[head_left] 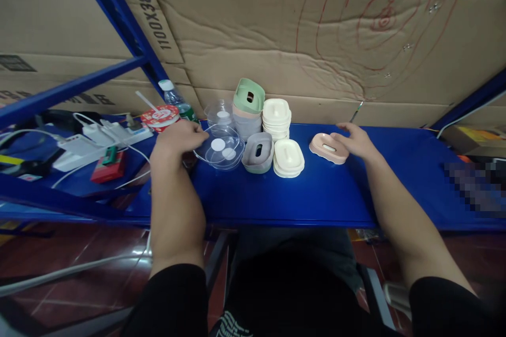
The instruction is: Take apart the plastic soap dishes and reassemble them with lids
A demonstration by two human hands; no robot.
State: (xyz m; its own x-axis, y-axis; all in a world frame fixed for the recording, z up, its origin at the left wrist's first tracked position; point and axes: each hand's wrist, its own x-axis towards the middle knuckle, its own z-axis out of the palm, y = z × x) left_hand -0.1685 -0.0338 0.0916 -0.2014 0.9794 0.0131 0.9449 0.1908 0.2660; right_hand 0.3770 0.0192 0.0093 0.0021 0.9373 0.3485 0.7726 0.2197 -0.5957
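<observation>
Tabletop point(288, 200), blue and smooth, lies under both our hands. Grey rounded stack point(258, 154) and 2 cream plastic stacks point(289, 157) crowd the clear round plastic bowls point(227, 162), so we should keep those thin rims level and move them gently. Our left hand point(182, 138) has its fingers curled at their rim; whether they pinch it, we cannot tell. Clear bottle point(177, 100) and red-and-white tub point(160, 117) hem that wrist in. Peach oval dish point(329, 148) sits apart, right hand point(356, 141) beside its end, fingers loosely parted, gripping nothing.

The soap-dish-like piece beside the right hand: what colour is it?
Pinkish-orange piece, seen in the head view.
</observation>
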